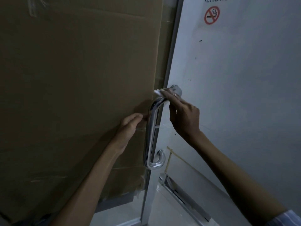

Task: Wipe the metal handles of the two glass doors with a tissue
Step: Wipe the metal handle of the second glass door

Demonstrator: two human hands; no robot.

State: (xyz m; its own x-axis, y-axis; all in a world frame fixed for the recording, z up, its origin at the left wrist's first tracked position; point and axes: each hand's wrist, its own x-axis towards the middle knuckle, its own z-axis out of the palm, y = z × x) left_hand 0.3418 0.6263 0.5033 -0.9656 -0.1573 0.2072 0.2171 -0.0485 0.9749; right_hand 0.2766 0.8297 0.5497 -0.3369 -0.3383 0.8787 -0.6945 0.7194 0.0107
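A curved chrome door handle (150,137) runs down the edge of a glass door backed with brown cardboard (73,79). My right hand (182,115) presses a white tissue (158,92) onto the top bend of the handle, fingers wrapped over it. My left hand (130,124) is at the handle's left side around mid-height, fingers curled, fingertips touching the bar. Next to the tissue a round metal mount (176,88) shows on the white door (236,95) on the right. A second hook of metal (161,154) shows low behind the handle.
A no-smoking sign (212,15) is stuck high on the white door. Tape strips (170,158) run below the handle. A metal floor fitting (177,191) lies at the door's foot on pale tiles.
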